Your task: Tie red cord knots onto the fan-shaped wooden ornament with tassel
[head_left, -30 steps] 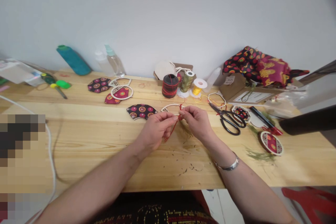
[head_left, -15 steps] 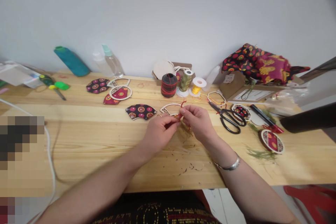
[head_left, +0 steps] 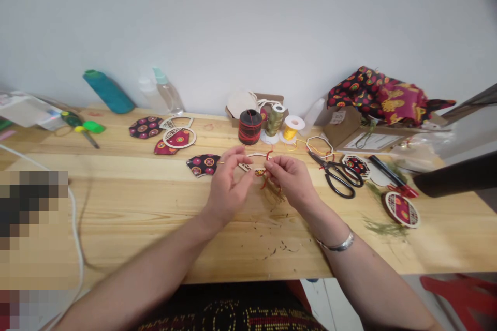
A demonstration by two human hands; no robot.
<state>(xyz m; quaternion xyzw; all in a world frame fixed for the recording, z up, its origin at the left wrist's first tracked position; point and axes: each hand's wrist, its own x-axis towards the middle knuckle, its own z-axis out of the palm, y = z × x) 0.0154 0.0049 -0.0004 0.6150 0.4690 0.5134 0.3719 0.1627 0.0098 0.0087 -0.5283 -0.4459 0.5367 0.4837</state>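
Red cord [head_left: 268, 155], near centre frame, pinched in your right hand [head_left: 289, 176]; your left hand [head_left: 228, 183], fingers parted, hovers just left.

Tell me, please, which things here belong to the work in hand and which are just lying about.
Seemingly in use:
red cord, pinched by the right hand
olive strands below it, possibly

Apparently lying about:
teal cone
spray bottle
black scissors

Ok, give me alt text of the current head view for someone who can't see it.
The right hand pinches a red cord over a wooden table, with the open left hand beside it. Black-handled scissors lie to the right, and three thread spools stand behind the hands.
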